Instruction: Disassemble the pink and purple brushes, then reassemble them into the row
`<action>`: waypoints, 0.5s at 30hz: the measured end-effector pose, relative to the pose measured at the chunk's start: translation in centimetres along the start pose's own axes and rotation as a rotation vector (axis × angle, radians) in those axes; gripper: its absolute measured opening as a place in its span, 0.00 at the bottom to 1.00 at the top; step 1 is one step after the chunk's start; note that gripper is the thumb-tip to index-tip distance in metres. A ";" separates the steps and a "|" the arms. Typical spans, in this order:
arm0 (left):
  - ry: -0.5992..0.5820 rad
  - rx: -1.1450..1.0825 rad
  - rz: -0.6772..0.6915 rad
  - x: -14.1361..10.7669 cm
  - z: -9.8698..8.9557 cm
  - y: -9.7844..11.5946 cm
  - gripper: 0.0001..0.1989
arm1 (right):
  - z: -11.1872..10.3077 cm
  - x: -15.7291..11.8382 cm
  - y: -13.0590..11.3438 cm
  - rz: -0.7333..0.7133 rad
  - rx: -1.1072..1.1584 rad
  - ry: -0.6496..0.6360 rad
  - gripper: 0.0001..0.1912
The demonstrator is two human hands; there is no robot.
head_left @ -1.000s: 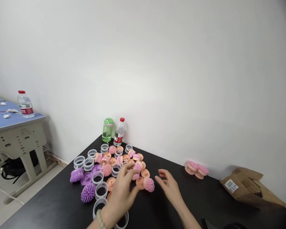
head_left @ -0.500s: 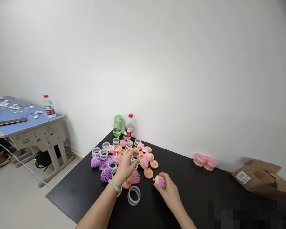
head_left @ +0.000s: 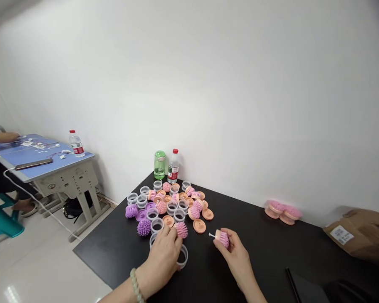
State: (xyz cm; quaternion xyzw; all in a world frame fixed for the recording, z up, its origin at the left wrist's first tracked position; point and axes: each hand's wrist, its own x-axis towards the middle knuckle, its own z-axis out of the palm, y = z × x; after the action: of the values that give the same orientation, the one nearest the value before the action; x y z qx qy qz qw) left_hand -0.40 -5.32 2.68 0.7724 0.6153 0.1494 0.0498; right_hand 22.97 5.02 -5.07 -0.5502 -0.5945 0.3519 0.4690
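My right hand [head_left: 238, 259] holds a pink bristled brush head [head_left: 222, 238] between thumb and fingers, its thin white stem pointing left. With fingers curled down, my left hand [head_left: 162, 254] grips the left side of a clear plastic ring [head_left: 185, 256] near the front of the pile; the fingertips are partly hidden. Just beyond that hand lie another pink brush head [head_left: 181, 229] and a peach round cap [head_left: 168, 221]. A second peach cap [head_left: 199, 226] lies between my hands. Purple spiky brush heads [head_left: 143, 227] and more clear rings [head_left: 152, 213] spread to the left.
On the black table [head_left: 113, 248], a green bottle [head_left: 159, 165] and a water bottle [head_left: 173, 166] stand by the wall. Two pink brushes [head_left: 289, 214] and a brown paper bag [head_left: 360, 235] are at right. Another person's arm [head_left: 3, 137] rests over a blue desk [head_left: 39, 168].
My left hand has come back from over the pile to the clear ring in front. My right hand still holds the brush head, its white stem now showing longer. The view has shifted slightly.
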 end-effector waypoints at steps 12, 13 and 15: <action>0.193 -0.829 0.154 6.6 0.2 2.1 0.27 | -0.4 -3.2 -3.2 -0.445 0.266 0.276 0.23; 0.226 -0.795 0.166 6.9 0.9 2.2 0.28 | -0.3 -3.2 -3.0 -0.474 0.234 0.288 0.23; 0.273 -0.773 0.187 6.8 2.3 2.3 0.29 | 0.1 -3.2 -2.6 -0.513 0.138 0.305 0.24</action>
State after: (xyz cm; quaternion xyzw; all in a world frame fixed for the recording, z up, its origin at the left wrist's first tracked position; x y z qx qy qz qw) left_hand 3.82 0.96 2.25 0.7224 0.4423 0.4741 0.2402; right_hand 21.89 1.48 -3.20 -0.3956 -0.6116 0.1750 0.6625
